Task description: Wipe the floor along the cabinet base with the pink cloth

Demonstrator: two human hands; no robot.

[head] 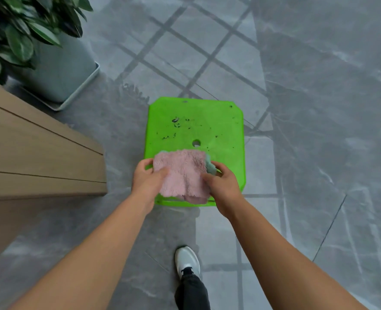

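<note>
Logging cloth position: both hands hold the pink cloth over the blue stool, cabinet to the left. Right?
Not quite: the stool is green, not blue, as the head view shows. Both the left hand and right hand do hold the pink cloth over it, cabinet to the left.

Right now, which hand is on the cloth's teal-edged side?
The right hand. It grips the pink cloth on the side where the teal backing shows; the left hand holds the all-pink edge, nearer the wooden cabinet.

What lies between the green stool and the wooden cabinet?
Only bare grey floor separates the green stool from the wooden cabinet, as the head view shows.
</note>
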